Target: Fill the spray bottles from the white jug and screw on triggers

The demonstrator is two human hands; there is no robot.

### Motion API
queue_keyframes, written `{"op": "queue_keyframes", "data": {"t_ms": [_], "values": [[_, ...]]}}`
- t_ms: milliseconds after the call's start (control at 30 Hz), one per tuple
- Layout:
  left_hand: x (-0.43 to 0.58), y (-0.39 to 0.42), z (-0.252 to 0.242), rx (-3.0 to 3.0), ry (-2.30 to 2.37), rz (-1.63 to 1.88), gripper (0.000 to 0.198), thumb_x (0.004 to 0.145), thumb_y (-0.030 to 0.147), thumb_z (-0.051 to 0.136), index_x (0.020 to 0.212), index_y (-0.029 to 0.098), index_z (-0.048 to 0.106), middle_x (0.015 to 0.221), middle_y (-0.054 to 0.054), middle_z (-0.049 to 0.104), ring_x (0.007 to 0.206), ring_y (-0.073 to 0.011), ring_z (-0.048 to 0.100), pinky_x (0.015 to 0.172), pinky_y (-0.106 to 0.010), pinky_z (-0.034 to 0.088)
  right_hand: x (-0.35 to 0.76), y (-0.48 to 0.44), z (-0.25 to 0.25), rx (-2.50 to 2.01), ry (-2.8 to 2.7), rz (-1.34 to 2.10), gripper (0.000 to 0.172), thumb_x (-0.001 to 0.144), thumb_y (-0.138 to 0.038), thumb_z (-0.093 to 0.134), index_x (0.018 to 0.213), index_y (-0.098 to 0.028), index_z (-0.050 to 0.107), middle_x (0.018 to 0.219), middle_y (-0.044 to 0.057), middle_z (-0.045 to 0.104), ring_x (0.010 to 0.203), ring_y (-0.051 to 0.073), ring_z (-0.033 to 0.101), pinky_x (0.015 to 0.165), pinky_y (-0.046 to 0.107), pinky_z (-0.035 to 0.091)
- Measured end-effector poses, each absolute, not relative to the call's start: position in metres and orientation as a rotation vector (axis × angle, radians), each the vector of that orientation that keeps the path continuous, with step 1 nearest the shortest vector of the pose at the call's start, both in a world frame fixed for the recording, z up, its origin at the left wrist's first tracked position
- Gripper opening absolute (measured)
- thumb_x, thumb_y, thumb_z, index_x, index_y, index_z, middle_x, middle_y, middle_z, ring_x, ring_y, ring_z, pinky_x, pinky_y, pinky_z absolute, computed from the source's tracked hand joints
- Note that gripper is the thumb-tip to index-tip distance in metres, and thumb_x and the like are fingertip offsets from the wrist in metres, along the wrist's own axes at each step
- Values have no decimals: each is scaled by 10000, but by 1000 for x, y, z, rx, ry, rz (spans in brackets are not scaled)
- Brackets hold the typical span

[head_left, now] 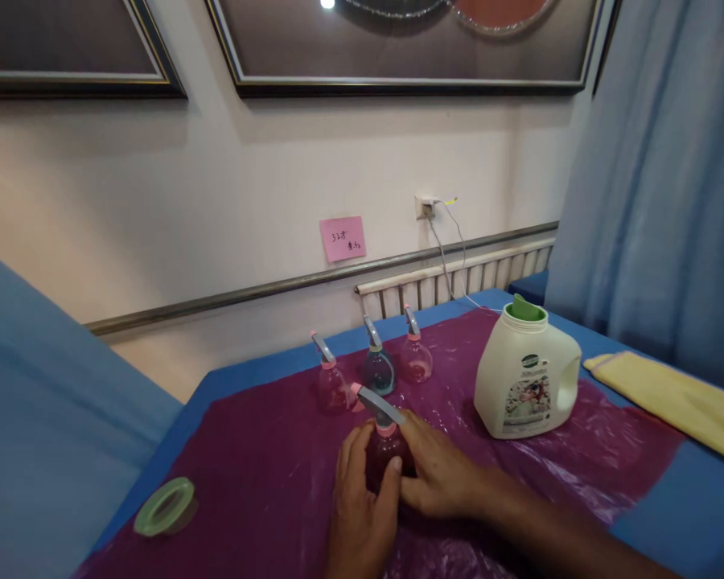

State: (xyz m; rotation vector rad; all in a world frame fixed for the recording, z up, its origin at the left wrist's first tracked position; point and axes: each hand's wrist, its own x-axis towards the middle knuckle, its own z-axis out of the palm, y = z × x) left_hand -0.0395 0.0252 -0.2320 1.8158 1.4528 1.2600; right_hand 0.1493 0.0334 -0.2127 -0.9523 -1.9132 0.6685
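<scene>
A small round spray bottle (381, 460) with a grey trigger head and pink collar stands upright in front of me. My left hand (362, 507) is wrapped round its near left side, the thumb across the front. My right hand (443, 468) holds it from the right, with fingers up by the grey head. Just beyond are three more spray bottles: a clear one with a pink collar (333, 388), a dark teal one (378, 368) and a clear one (416, 358) holding a little liquid.
A large cream jug (528, 378) with a green spout stands at right, near a folded yellow cloth (676, 398). A pale green lid-like ring (166, 508) lies at left. Purple plastic sheeting (247, 474) covers the blue table. Blue curtains (645, 185) hang at the sides.
</scene>
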Motion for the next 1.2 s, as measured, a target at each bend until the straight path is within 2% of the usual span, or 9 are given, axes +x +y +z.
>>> {"op": "queue_keyframes", "data": {"t_ms": [233,367,533,833,1200], "values": [[-43,15,-229,1850,1317,1192,533,1101,377,583,1619,247,591,1677,-154,601,1568,-341,577,1344,-604,441,164,29,-221,-938,-1920,672,786,958,-233,742,1691,-254,458,1667,167,598,1549,321,582,1308,563,477],[-37,9,-219,1826,1274,1169,525,1146,342,506,1662,256,554,1701,-140,589,1576,-311,575,1344,-549,445,165,27,-233,-961,-1884,593,761,969,-251,747,1682,-265,482,1633,163,638,1516,327,616,1278,579,512],[-31,5,-210,1810,1276,1171,511,1135,433,581,1616,260,584,1623,-138,644,1498,-315,633,1291,-502,492,161,23,-234,-978,-1824,556,680,958,-230,736,1611,-274,553,1547,147,701,1427,320,677,1217,558,558],[-34,7,-219,1769,1272,1188,509,1119,472,637,1587,279,593,1577,-129,664,1462,-329,638,1288,-549,480,160,24,-236,-907,-1852,550,661,968,-197,709,1604,-264,545,1547,159,691,1425,315,676,1210,546,566],[-37,15,-228,1748,1253,1173,555,1144,533,576,1644,293,547,1662,-128,612,1537,-335,590,1322,-562,445,156,30,-245,-918,-1840,509,687,972,-199,704,1636,-270,545,1586,151,679,1457,312,663,1242,540,555]]}}
